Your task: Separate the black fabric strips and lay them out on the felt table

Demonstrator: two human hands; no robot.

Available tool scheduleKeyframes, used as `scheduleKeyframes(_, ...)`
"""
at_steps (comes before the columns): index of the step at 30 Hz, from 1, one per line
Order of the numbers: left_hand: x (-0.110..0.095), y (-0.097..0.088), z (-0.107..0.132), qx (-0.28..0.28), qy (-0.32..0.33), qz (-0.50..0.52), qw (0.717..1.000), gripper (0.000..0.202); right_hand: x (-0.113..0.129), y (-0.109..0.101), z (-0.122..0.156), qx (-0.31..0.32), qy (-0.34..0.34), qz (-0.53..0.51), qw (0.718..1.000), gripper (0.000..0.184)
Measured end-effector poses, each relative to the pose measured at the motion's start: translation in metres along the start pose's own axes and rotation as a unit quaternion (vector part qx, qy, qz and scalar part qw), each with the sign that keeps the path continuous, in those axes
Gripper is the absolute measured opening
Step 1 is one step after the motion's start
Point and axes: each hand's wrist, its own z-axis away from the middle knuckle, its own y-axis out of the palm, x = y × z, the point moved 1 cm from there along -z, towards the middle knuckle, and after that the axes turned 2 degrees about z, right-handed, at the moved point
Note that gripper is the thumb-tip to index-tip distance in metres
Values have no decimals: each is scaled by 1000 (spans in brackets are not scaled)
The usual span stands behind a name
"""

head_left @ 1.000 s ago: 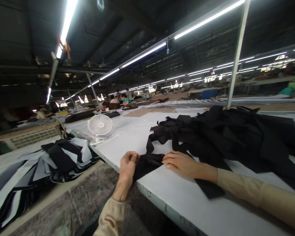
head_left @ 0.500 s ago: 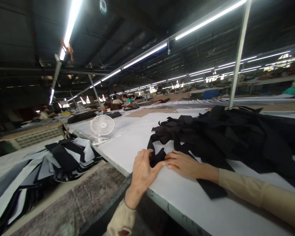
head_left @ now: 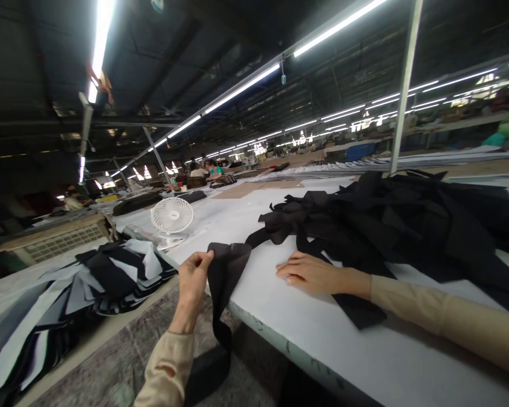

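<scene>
My left hand (head_left: 193,282) is closed in a pinch on the top corner of a black fabric piece (head_left: 224,277), which hangs off the near edge of the white table (head_left: 322,345). Flat on that table lies my right hand (head_left: 311,273), fingers stretched out and together. It rests beside another dark fabric piece (head_left: 356,311) that runs under my wrist. A big heap of black fabric strips (head_left: 385,226) lies just beyond it.
A small white fan (head_left: 172,217) stands on the table's left end. Stacked black, white and grey cut pieces (head_left: 106,274) lie on a lower surface to the left. A metal post (head_left: 402,90) rises behind the heap. People work at far tables.
My left hand has pulled the black piece away from the heap, leftward and off the table edge, so it now hangs. My right hand has stayed flat, shifting slightly.
</scene>
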Motion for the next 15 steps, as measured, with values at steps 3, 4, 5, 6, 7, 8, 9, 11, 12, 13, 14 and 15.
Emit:
scheduleKeyframes(3, -17, -12, 18, 30, 10, 11, 999, 34, 6, -5, -5, -15, 57, -47, 997, 30)
scheduleKeyframes(4, -22, -10, 27, 43, 23, 6, 999, 32, 10, -8, -6, -33, 84, -63, 994, 32)
scheduleKeyframes(5, -27, -7, 36, 55, 40, -4, 998, 31, 15, -10, -8, -53, 104, -76, 990, 35)
scheduleKeyframes(6, -32, -2, 45, 66, 61, -16, 996, 29, 21, -13, -9, -68, 111, -86, 988, 40)
scheduleKeyframes(7, -35, 4, 54, 79, 83, -27, 993, 28, 27, -15, -10, -80, 109, -89, 987, 43)
scheduleKeyframes(8, -39, 9, 61, 93, 104, -36, 990, 28, 33, -16, -11, -89, 102, -83, 987, 41)
scheduleKeyframes(9, -42, 14, 67, 108, 120, -41, 986, 28, 38, -18, -13, -93, 95, -72, 988, 33)
scheduleKeyframes(11, -46, 21, 76, 132, 135, -51, 981, 27, 45, -19, -14, -93, 90, -48, 990, 16)
scheduleKeyframes(12, -47, 23, 79, 140, 130, -59, 980, 24, 48, -19, -15, -90, 90, -43, 991, 17)
scheduleKeyframes(13, -48, 24, 80, 145, 121, -68, 980, 22, 50, -19, -15, -86, 88, -43, 991, 20)
scheduleKeyframes(14, -49, 24, 81, 148, 114, -77, 979, 21, 52, -20, -15, -83, 86, -50, 992, 22)
scheduleKeyframes(15, -49, 24, 82, 151, 114, -85, 978, 19, 54, -20, -15, -83, 85, -62, 991, 21)
